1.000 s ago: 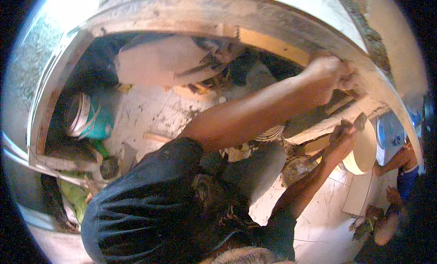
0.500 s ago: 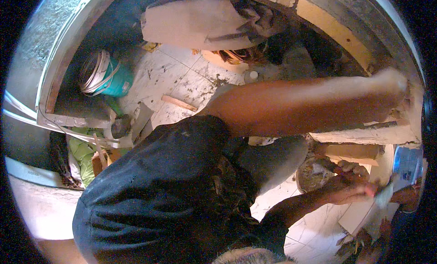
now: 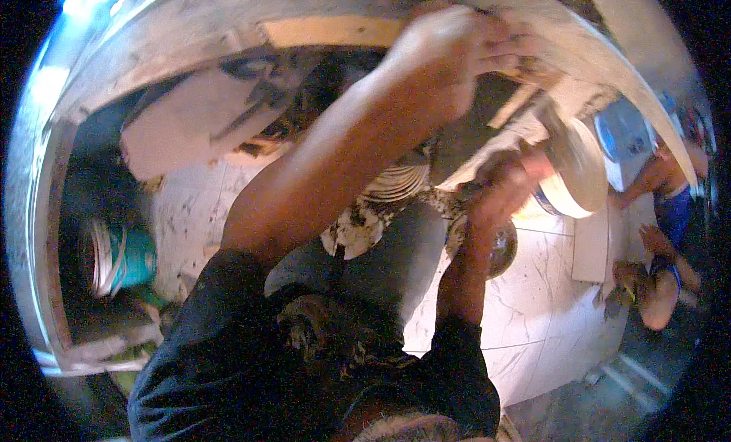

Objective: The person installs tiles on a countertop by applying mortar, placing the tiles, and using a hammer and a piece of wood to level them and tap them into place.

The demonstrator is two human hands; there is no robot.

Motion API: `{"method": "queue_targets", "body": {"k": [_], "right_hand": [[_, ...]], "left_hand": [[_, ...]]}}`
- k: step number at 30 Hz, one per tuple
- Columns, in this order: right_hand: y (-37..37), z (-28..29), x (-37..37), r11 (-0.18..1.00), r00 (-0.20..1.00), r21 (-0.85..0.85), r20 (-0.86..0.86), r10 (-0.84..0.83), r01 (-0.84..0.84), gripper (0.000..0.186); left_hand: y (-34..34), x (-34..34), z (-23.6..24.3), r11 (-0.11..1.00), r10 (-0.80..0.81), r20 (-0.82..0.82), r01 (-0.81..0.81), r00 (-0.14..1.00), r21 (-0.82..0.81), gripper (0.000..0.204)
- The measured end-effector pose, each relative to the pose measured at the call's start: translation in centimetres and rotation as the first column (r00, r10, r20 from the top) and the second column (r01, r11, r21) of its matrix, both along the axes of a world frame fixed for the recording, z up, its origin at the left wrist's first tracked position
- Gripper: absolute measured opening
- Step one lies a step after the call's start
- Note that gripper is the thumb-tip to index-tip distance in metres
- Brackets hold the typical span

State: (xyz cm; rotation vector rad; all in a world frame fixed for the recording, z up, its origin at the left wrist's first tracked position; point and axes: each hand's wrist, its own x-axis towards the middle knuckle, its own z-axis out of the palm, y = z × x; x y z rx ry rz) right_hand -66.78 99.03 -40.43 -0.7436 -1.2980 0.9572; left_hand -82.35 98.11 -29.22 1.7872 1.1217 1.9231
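Note:
My left arm reaches across to the far side. My left hand [image 3: 491, 52] has its fingers stretched out against the pale, rough ledge [image 3: 563, 50]. Closer to me, my right hand [image 3: 502, 191] is smeared by motion, its fingers seemingly closed around a blurred tool with a red part [image 3: 537, 165]. That tool's exact kind cannot be made out. Just beyond it stands a pale round bucket [image 3: 582, 172], partly behind the hand. A dark round bowl [image 3: 502, 250] shows beside my right forearm, which hides part of it.
A turquoise bucket [image 3: 135, 257] with a white rim stands at the left. A pale sack-like piece [image 3: 186, 122] lies at the far left. Marbled floor tiles [image 3: 502, 312] stretch below. Another person's bare limbs [image 3: 661, 290] and a blue container [image 3: 623, 130] are at the right.
The view has swung to the right. My right hand has lifted from low beside the bowl to the bucket. My left hand still reaches to the ledge.

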Motion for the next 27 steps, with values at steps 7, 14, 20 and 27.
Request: {"method": "queue_targets", "body": {"k": [7,14,20,27], "right_hand": [[3.7,1.6,-0.6,0.926,0.881,0.349,0.381,-0.281,0.144,0.037],[3.3,5.3,-1.3,0.97,0.911,0.213,0.364,-0.193,0.12,0.038],[4.5,5.1,-0.7,0.933,0.896,0.334,0.36,-0.259,0.136,0.04],[0.5,4.2,0.1,0.933,0.989,0.359,0.137,-0.062,0.008,0.051]], "left_hand": [[-2.3,2.1,4.1,0.957,-0.036,0.597,0.199,0.801,-0.21,0.025],[-2.5,2.5,4.7,0.942,-0.079,0.862,0.321,0.5,-0.099,0.025],[-2.2,2.5,4.4,0.943,-0.096,0.816,0.315,0.571,-0.11,0.026],[-2.5,2.4,3.8,0.962,-0.072,0.667,0.227,0.741,-0.149,0.03]]}}
